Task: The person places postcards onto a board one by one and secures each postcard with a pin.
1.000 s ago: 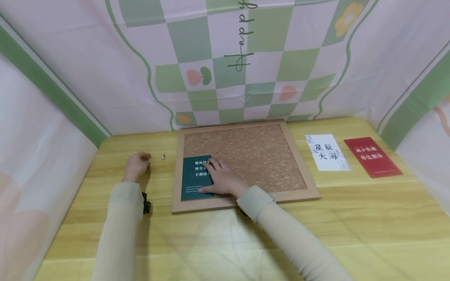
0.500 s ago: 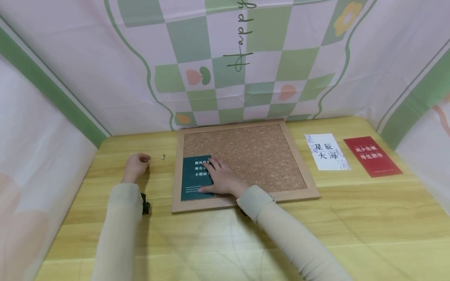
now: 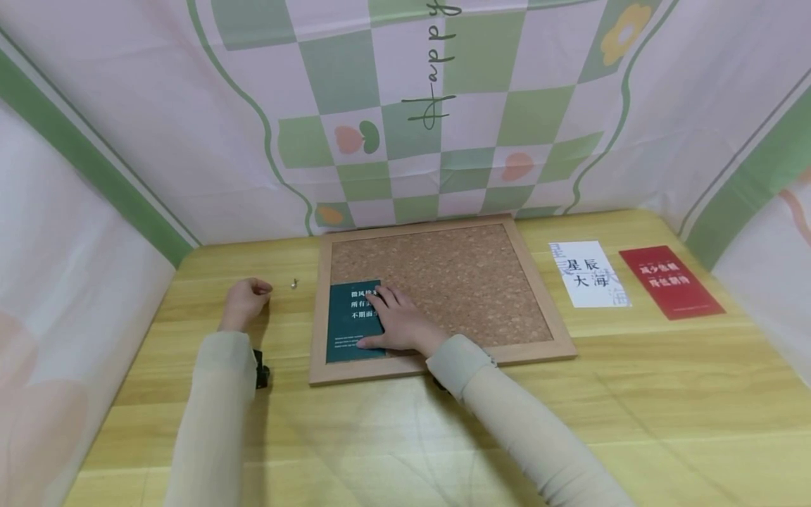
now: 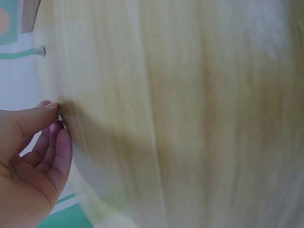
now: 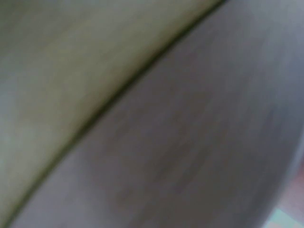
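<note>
My right hand [image 3: 405,324] lies spread over the right side of a dark green card [image 3: 345,324] with white lettering, covering part of its text. The card sits in the near left corner of a wood-framed cork board [image 3: 450,278]. Left of the board, my left hand [image 3: 246,299] is down at the tabletop with its fingers curled. In the left wrist view, the thumb and fingertips of the left hand [image 4: 35,152] pinch a tiny dark pushpin [image 4: 61,116], mostly hidden. Another silver pushpin [image 3: 294,284] lies between that hand and the board.
On the wooden table [image 3: 317,443], a white card [image 3: 589,274] with black characters and a red card [image 3: 671,282] lie right of the board. A checked cloth [image 3: 412,141] hangs behind the board's far edge. The right wrist view is blurred.
</note>
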Tool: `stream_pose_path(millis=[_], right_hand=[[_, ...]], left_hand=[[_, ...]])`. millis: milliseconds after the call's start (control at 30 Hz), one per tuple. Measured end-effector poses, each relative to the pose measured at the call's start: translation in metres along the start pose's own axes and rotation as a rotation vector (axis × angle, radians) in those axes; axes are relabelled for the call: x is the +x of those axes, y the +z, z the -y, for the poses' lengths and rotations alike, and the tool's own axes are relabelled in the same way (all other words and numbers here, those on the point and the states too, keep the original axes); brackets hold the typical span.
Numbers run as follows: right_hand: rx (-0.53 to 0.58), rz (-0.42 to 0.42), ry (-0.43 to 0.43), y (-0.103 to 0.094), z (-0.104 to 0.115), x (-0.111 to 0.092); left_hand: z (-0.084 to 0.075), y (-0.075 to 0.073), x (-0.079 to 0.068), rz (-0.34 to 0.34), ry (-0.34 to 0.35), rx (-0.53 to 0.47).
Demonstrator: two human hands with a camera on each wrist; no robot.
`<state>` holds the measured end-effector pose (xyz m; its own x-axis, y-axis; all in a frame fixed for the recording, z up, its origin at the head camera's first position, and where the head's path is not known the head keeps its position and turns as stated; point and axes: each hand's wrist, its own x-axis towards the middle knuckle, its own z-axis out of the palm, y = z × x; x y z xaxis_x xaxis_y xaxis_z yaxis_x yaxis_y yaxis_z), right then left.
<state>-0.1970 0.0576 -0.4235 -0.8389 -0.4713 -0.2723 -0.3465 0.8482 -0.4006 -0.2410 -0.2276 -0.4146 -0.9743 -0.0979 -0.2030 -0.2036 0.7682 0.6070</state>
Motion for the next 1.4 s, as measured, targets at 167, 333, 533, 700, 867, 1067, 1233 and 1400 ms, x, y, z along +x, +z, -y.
stream_pose_path(millis=[167, 333, 533, 700, 867, 1067, 1233, 1400], right_hand=[[-0.008, 0.006, -0.003, -0.0008, 0.0003, -0.0005], [-0.014, 0.008, -0.006, -0.0004, -0.0005, -0.0001], [-0.018, 0.01, -0.003, -0.0008, -0.0004, 0.0], [-0.023, 0.008, 0.004, -0.0011, 0.0008, -0.0002], [-0.023, 0.01, 0.006, -0.0009, 0.0012, -0.0009], [-0.018, 0.006, 0.006, -0.0002, 0.0005, -0.0007], [-0.02, 0.002, 0.002, -0.0001, 0.0009, -0.001], [-0.023, 0.004, 0.003, -0.0009, 0.0013, -0.0019]], left_hand=[[0.0006, -0.0003, -0.0005, 0.012, 0.002, 0.021], [0.0005, -0.0005, -0.0005, 0.022, 0.002, 0.019], [0.0006, -0.0016, -0.0017, 0.026, -0.001, 0.037], [0.0025, -0.0021, -0.0018, 0.032, -0.031, 0.049], [0.0037, -0.0027, -0.0023, 0.03, -0.037, 0.037], [0.0022, -0.0033, -0.0007, 0.0, -0.028, 0.011], [0.0007, -0.0041, -0.001, -0.023, -0.017, 0.014], [0.0029, -0.0041, -0.0002, -0.035, -0.014, 0.009]])
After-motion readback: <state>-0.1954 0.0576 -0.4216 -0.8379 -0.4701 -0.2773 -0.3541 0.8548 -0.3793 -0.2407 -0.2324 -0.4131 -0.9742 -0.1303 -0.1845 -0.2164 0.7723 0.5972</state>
